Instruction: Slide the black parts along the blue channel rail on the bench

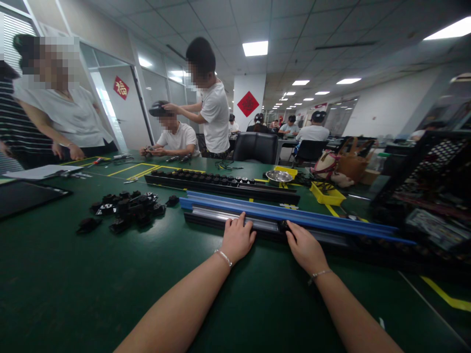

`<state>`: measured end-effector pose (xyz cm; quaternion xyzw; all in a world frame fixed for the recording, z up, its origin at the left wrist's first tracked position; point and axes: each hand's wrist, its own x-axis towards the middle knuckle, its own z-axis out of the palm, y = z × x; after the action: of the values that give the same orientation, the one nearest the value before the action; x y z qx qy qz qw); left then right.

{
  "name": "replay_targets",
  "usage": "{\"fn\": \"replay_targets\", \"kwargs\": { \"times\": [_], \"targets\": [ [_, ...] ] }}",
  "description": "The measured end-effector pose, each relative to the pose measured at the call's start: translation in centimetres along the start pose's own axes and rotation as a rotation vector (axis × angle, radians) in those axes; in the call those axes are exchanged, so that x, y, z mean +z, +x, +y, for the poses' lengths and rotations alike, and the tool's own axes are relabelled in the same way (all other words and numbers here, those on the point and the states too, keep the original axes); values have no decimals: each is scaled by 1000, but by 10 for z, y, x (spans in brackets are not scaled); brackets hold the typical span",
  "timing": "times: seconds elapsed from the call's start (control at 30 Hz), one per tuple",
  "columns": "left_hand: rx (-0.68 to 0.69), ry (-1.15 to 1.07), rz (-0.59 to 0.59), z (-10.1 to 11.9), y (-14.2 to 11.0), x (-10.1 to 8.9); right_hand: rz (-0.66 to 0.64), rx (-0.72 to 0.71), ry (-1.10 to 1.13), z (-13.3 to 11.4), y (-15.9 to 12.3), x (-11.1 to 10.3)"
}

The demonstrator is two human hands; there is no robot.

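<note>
A long black rail (206,223) with a silvery inner channel lies across the green table in front of me, and a blue rail (312,215) runs along its far side. My left hand (237,239) rests on the near edge of the black rail, fingers apart, holding nothing. Farther right, my right hand (304,247) has its fingertips closed on a small black part (283,226) sitting in the channel. The fingers partly cover that part. To the left lies a loose pile of similar black parts (136,211).
Behind the blue rail lies another black rail (221,181) with a row of black pieces. A metal bowl (278,176) and a yellow tray (327,193) stand beyond, right. A dark rack (415,181) is at the far right. Several people work around the tables.
</note>
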<state>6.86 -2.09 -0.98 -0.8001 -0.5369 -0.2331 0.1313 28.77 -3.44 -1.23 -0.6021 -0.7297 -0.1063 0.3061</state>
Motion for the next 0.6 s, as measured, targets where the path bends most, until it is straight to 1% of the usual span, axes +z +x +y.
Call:
{"fn": "replay_targets", "kwargs": {
  "times": [0.3,0.5,0.6],
  "targets": [
    [6,-7,-8,0,0,-1,-29,-5,14,-6,1,-1],
    [-6,-10,-21,1,0,-3,-26,-29,15,-5,0,2],
    [-2,-1,-17,1,0,-3,-58,-40,3,-6,0,4]
  ]
}}
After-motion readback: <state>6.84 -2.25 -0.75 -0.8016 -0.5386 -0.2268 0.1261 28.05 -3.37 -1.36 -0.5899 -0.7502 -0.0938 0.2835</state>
